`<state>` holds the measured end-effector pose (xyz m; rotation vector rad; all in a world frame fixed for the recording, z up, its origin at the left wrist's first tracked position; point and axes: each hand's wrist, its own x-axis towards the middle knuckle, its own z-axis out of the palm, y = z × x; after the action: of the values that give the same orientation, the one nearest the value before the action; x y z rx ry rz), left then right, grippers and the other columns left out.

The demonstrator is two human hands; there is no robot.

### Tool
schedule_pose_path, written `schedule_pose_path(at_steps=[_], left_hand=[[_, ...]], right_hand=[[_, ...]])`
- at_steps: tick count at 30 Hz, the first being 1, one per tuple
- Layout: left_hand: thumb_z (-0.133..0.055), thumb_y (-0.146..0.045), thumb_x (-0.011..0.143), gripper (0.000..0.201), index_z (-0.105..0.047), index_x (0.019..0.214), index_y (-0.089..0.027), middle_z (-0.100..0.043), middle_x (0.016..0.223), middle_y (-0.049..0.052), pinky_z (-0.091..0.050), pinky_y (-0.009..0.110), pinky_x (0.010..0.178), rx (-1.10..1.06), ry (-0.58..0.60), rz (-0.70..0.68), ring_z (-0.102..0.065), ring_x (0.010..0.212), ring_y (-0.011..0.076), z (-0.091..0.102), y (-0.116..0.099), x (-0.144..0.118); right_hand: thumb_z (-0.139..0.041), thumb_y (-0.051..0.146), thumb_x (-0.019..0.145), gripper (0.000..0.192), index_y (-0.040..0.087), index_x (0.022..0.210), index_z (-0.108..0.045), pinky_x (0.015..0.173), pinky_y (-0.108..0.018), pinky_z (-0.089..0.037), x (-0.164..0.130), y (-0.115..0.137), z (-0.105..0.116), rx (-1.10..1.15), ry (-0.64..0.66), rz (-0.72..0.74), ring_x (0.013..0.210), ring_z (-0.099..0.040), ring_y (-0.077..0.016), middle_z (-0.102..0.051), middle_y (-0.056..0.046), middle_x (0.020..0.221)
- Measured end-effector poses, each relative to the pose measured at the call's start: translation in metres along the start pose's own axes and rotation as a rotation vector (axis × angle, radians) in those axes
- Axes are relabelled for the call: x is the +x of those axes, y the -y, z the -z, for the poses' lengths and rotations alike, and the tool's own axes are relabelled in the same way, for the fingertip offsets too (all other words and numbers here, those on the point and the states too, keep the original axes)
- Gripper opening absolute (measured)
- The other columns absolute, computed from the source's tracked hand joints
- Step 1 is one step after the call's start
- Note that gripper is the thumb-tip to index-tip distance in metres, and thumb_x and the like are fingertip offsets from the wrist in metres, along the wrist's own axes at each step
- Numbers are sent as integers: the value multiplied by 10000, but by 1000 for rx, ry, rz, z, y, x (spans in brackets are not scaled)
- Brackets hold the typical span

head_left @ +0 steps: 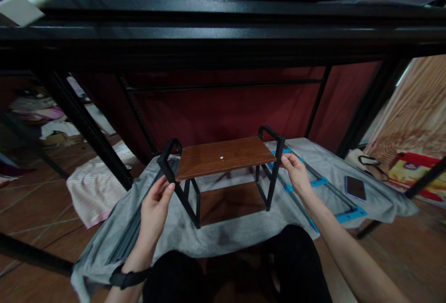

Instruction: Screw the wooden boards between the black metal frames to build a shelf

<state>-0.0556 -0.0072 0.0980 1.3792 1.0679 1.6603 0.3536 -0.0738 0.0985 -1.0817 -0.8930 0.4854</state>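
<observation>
A small two-tier shelf (225, 155) stands upright in front of me, with brown wood-look boards and black metal side frames. Its lower board (232, 203) is partly in the shade of the upper one, which bears a small white spot. My left hand (155, 200) grips the left side frame just below the upper board, its thumb at the front. On the other side, my right hand (294, 169) pinches the right side frame near that board's corner. The fingertips of both hands are partly hidden behind the frames.
A grey cloth (223, 240) lies under the shelf. Dark grey bars (134, 224) lie at the left, a blue-jointed frame (324, 191) and a phone (355, 188) at the right. Close overhead runs a black metal beam (223, 31). A red-yellow box (414, 175) stands far right.
</observation>
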Motion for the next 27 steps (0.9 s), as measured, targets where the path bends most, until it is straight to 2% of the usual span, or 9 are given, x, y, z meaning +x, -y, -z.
schedule_pose_path(at_steps=[5,13,15,18,20,22,27], left_hand=[[-720,-467,796,436,-713,1139,-198,-724,1148,77,-479,390,1040,130,-29,-53,-649,1107,248,0,-2,2],[-721,-499,779,435,-719,1082,-187,-735,980,58,-520,373,939,166,-36,-81,-669,960,236,-5,-3,6],[-720,-505,780,438,-712,1085,-190,-730,1007,60,-514,376,952,150,-22,-77,-665,974,233,-6,-5,5],[-750,-484,758,498,-676,1161,-200,-716,1066,59,-492,376,998,112,-14,-59,-656,1021,225,-5,-4,3],[-787,-450,730,586,-632,1244,-217,-707,1084,53,-482,369,1016,79,-19,-46,-651,1040,213,-4,-1,1],[-819,-423,699,654,-602,1285,-231,-702,1080,48,-489,358,1012,58,-15,-29,-650,1039,203,-3,5,0],[-840,-428,667,712,-585,1301,-225,-687,1084,53,-497,358,1013,65,25,26,-649,1036,195,0,22,-4]], right_hand=[[-710,483,779,236,259,774,-634,771,-306,-447,3,-5,0,-52,-39,46,729,-535,-172,-611,15,742],[-694,475,791,232,260,766,-613,762,-288,-468,7,-11,2,-49,-31,53,715,-537,-155,-592,32,721],[-693,500,795,248,259,794,-636,774,-283,-483,5,-10,2,-53,-14,38,741,-558,-155,-617,29,757],[-652,573,821,318,275,932,-678,790,-280,-516,1,-16,7,-5,24,-8,829,-613,-160,-678,16,904],[-634,619,816,383,289,1004,-677,782,-281,-540,-1,-29,15,68,18,-70,860,-638,-164,-696,8,968],[-653,623,787,396,280,983,-673,748,-275,-552,-3,-52,24,86,-11,-155,846,-643,-163,-699,0,954],[-672,446,761,247,210,821,-627,609,-225,-502,-14,-123,42,-158,-69,-468,686,-596,-123,-674,-19,829]])
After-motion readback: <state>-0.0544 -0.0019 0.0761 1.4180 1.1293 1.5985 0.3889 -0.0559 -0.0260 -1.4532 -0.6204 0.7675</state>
